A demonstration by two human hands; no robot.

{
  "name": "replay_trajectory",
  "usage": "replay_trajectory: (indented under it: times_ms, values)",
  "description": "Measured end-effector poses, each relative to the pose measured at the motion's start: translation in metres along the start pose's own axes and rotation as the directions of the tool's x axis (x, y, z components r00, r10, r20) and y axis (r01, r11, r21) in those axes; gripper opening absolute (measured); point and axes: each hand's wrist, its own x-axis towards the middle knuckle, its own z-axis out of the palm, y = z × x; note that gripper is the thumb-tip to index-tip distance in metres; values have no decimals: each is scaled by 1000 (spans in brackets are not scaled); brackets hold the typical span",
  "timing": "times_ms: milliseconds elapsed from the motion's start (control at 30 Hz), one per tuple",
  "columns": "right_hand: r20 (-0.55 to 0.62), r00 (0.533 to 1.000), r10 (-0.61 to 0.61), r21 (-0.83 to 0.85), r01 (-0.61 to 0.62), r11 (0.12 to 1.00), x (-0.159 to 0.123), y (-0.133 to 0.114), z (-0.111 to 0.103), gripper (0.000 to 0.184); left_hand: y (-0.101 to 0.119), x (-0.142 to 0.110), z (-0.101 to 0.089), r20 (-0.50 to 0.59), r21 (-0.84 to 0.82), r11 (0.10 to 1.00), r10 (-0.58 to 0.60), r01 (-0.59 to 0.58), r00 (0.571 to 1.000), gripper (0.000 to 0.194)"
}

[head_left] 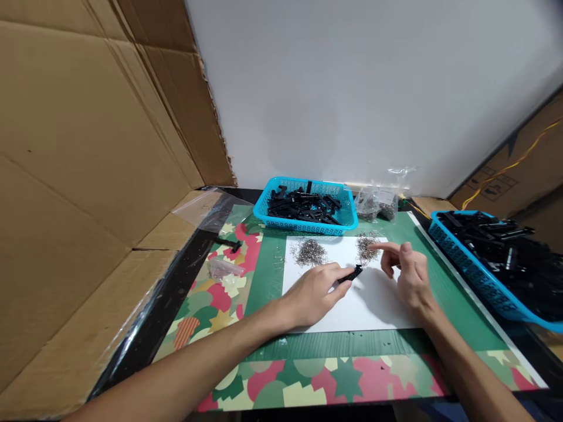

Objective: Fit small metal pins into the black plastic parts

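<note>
My left hand [319, 291] is closed on a small black plastic part [350, 274], pinched between thumb and fingers just above a white sheet [303, 328]. The part's far end points up and to the right. My right hand [409, 272] is to the right of it, index finger stretched out to the right pile of tiny metal pieces [367, 246], the other fingers partly curled. No thing shows in this hand. A second pile of tiny metal pieces [310, 252] lies on the sheet beyond my left hand. The pieces are too small to name exactly.
A blue basket [303, 225] of black plastic parts stands at the back. Another blue basket [472, 266], heaped with similar parts, is at the right. Clear bags [373, 205] sit behind. One black part [229, 243] and a small plastic bag [225, 268] lie left. Cardboard [79, 146] walls the left side.
</note>
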Motion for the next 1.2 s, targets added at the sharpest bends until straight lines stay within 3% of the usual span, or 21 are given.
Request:
replay_trajectory:
  times_ms: [67, 167, 267, 400, 833, 1200]
  values:
    - [23, 999, -37, 60, 35, 998, 0, 0, 1, 76, 0, -1, 1, 2, 24, 999, 26, -26, 1000, 41]
    - [19, 998, -67, -9, 67, 998, 1, -1, 3, 83, 0, -2, 1, 19, 49, 997, 52, -53, 998, 42]
    - [44, 998, 41, -72, -37, 997, 1, 0, 5, 94, 0, -2, 0, 33, 90, 995, 50, -53, 998, 43]
    - [83, 983, 166, -44, -163, 986, 0, 4, 11, 86, -1, -1, 1, 46, 113, 992, 47, -52, 998, 45]
    - [60, 994, 89, -128, -81, 988, 6, 6, 16, 83, 1, 1, 0, 64, 106, 993, 46, -53, 997, 47]
    - [20, 992, 122, -244, -114, 963, 5, 1, 23, 80, -2, 3, 1, 62, -29, 998, 49, -47, 997, 43]
